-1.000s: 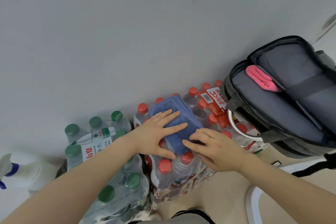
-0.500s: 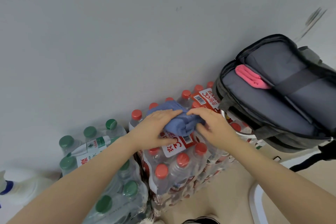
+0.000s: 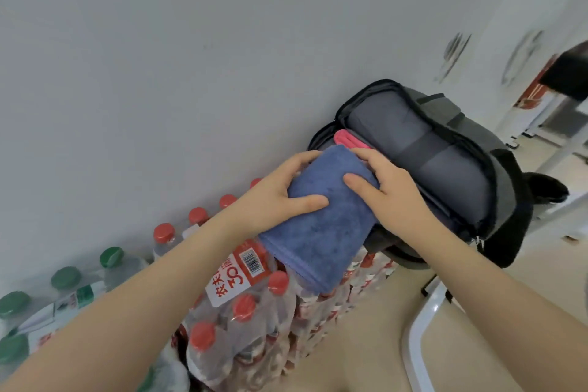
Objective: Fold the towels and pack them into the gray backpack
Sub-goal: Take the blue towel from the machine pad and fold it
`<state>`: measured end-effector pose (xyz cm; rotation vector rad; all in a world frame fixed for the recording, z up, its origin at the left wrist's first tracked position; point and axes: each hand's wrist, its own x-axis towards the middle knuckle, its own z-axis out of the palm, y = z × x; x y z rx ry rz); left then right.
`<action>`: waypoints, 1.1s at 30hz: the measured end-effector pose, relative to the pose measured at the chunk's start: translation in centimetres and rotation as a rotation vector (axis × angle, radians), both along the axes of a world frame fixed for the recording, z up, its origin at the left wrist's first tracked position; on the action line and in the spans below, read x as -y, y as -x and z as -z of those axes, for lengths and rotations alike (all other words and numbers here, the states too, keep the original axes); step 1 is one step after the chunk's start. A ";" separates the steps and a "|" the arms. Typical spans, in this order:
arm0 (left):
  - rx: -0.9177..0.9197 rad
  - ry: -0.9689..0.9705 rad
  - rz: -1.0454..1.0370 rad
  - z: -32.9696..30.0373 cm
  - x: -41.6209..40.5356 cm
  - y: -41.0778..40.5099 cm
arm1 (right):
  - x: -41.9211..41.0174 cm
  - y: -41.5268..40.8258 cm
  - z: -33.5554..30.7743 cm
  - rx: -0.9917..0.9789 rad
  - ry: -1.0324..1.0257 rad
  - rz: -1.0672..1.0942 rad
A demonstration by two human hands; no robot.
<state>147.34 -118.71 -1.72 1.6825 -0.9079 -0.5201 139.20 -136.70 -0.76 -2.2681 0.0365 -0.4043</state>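
- We hold the folded blue towel [image 3: 321, 219] between both hands, lifted above the red-capped water bottles [image 3: 241, 305] and tilted so that its upper end points into the mouth of the gray backpack [image 3: 445, 149].
- Our left hand [image 3: 280, 197] grips the towel's left edge, with the thumb lying across the top face and the fingers curled round the far side.
- Our right hand [image 3: 391, 197] grips the right edge in the same way: the thumb presses on top and the fingers wrap over the upper corner, just at the bag's opening.
- The backpack stands unzipped beside the wall, its main compartment gaping toward us.
- A pink towel [image 3: 346, 139] already sits folded inside that compartment, touching or nearly touching the blue one's leading end.
- We judge the task well along: one towel is packed, and the blue one is folded and at the opening but not yet inside, since most of its length hangs outside.
- What is left, as far as we can see, is to slide the blue towel in next to the pink one and let go.
- We see no other loose towel in view, so we cannot tell whether more remain.
- Green-capped bottles [image 3: 63, 283] stand at the lower left, apart from the work.
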 end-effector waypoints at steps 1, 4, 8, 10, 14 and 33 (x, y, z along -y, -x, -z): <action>-0.021 -0.009 0.015 0.0 0.9 0.1 | 0.5 -0.1 0.0 -0.042 -0.010 0.019; -0.025 -0.047 0.035 0.0 2.9 0.1 | 2.7 -0.3 1.0 -0.122 0.373 0.117; -0.020 -0.081 0.003 0.0 4.4 -0.2 | 7.3 -0.2 1.6 -0.105 0.927 0.398; -0.052 -0.082 -0.016 0.0 5.0 -0.5 | 9.3 0.2 2.1 -0.382 1.014 0.389; -0.048 -0.105 -0.030 -0.4 6.4 -0.7 | 12.0 -0.5 3.1 -0.565 0.950 0.381; 0.880 -0.731 -0.085 0.3 22.2 -0.9 | 17.9 -2.1 -2.6 -0.183 0.806 0.353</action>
